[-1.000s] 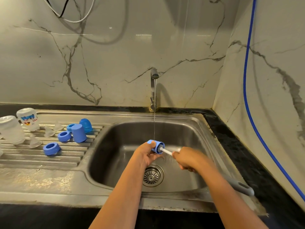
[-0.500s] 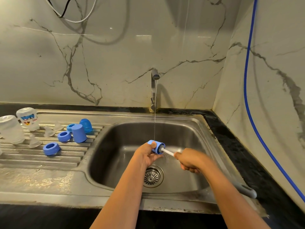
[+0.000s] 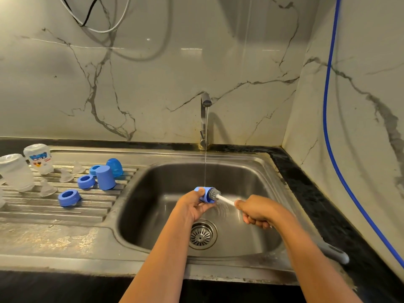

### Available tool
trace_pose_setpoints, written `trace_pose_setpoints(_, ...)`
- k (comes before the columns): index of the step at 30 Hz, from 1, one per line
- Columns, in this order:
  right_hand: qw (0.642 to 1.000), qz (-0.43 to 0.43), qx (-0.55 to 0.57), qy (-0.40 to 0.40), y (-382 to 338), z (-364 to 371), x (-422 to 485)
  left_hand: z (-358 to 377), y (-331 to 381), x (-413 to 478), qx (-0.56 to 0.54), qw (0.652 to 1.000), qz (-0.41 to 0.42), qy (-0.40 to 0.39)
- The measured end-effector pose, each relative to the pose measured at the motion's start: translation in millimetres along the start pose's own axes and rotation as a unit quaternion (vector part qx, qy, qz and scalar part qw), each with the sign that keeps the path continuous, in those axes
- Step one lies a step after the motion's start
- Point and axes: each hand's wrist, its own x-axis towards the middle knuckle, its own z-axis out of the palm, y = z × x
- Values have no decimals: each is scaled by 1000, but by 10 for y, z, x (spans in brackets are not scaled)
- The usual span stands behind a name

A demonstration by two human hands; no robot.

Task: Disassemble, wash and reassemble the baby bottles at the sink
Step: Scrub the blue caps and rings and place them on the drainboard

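Note:
Over the steel sink basin (image 3: 166, 193), my left hand (image 3: 192, 206) holds a blue bottle cap (image 3: 204, 194) on its side under a thin stream of water from the tap (image 3: 205, 101). My right hand (image 3: 254, 212) grips the white handle of a bottle brush (image 3: 225, 200), and its grey bristle head sits partly in the cap's mouth. On the draining board (image 3: 32, 215) to the left lie clear upturned bottles (image 3: 39, 158), clear nipples (image 3: 47, 189), blue collar rings (image 3: 69, 197) and two more blue caps (image 3: 105, 177).
The drain strainer (image 3: 202, 234) lies below my hands. A grey handle (image 3: 334, 253) pokes out from under my right forearm at the sink's right rim. A blue hose (image 3: 328, 119) runs down the right wall, and cables (image 3: 96, 20) hang at the top left.
My right hand has drawn the brush back to the right, so the bristle head has come partway out of the cap. My left hand and the cap have stayed under the stream.

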Motion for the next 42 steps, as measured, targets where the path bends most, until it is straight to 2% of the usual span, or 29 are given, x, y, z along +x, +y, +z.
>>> trace_pose_setpoints(4,999,4,-31,-11,-69,121,41,9,-35,22,13,1000,0,-11)
trace_pose_setpoints(12,999,-13,14,-30,16,-78,-45,-43,30,37,-36,999,12,14)
trace_pose_setpoints(22,1000,10,3,-23,-57,55,-3,1,-31,-9,-8,999,13,-43)
trace_pose_setpoints(29,999,-21,23,-25,24,-120,-85,-9,31,38,-49,998,28,-12)
trace_pose_setpoints(33,999,-5,44,-17,32,-135,-52,-10,20,21,-16,1000,22,-17)
trace_pose_setpoints(39,1000,10,3,-20,-60,61,11,-16,-30,-29,13,999,28,-45)
trace_pose_setpoints(42,999,0,-8,-36,-57,21,-30,-23,-9,-6,-1,999,22,-34)
